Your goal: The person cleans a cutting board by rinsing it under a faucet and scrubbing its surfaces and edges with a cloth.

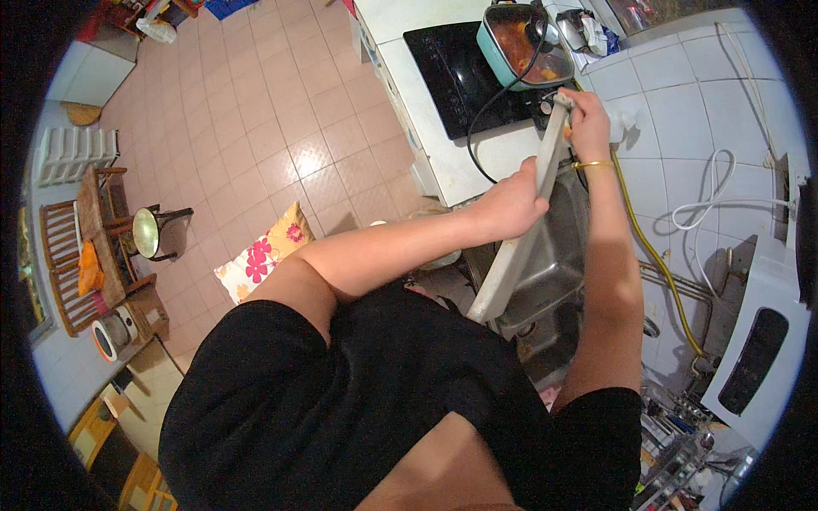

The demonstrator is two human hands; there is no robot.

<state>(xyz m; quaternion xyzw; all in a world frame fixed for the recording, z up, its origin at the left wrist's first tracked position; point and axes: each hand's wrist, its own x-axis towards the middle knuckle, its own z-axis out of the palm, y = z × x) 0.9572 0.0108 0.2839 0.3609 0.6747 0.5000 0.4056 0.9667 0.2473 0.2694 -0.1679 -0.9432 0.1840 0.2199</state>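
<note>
My left hand point(509, 203) grips a long off-white board point(500, 278) near its middle, with the fingers curled over its edge. The board is seen almost edge-on and slants across a stainless steel sink point(562, 233). Its near end lies close to my black shirt. At the far end, my right hand point(588, 125), with a gold bracelet at the wrist, holds the board's tip; its fingers partly hide that end. Just beyond this hand are a black induction cooktop point(447, 80) and a teal electric pot point(495, 54) with reddish food inside.
A black cord point(471, 137) loops over the white counter point(390, 61). On the tiled wall at right run a yellow hose point(639, 236) and a white cable point(709, 203). A floral cushion point(259, 259) and a small stool point(146, 232) are at left. Utensils crowd the lower right.
</note>
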